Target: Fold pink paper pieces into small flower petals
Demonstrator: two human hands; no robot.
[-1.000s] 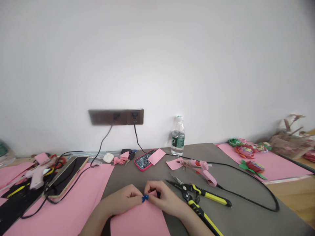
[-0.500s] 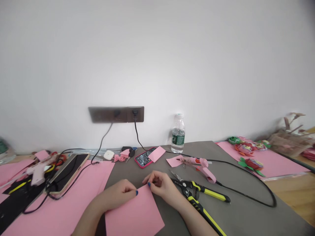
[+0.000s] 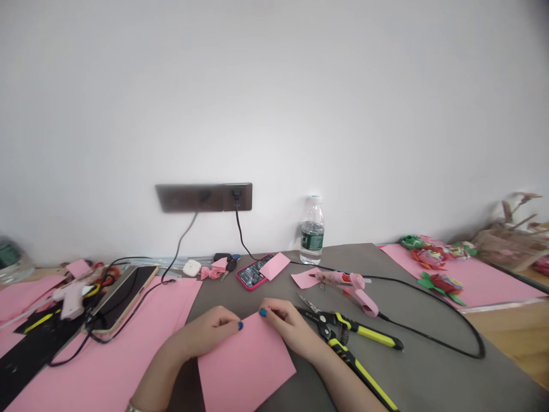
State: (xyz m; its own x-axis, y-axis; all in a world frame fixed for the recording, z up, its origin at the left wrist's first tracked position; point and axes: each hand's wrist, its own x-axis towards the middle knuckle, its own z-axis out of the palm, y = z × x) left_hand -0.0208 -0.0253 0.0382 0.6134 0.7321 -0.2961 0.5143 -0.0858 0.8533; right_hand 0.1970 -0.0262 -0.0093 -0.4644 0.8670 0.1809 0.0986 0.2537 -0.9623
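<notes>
The left hand (image 3: pixel 212 331) pinches the far-left edge of the pink sheet (image 3: pixel 246 369), thumb on top. The right hand (image 3: pixel 288 327) grips its far corner, which points to 12 o'clock between the two hands, about equally near both. The sheet lies skewed on the table (image 3: pixel 429 366) and spreads towards 6 o'clock, its near end out of view. Yellow-handled pliers (image 3: pixel 355 337) lie at 3 o'clock of the right hand. The water bottle (image 3: pixel 312 233) at 1 o'clock has a green label, too small to read.

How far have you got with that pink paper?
Done: paper flowers lie at the far right. In hand: left hand and right hand pinch the far edge of a flat pink sheet. Left: it looks uncut and unfolded; cutters and glue gun lie untouched.
</notes>
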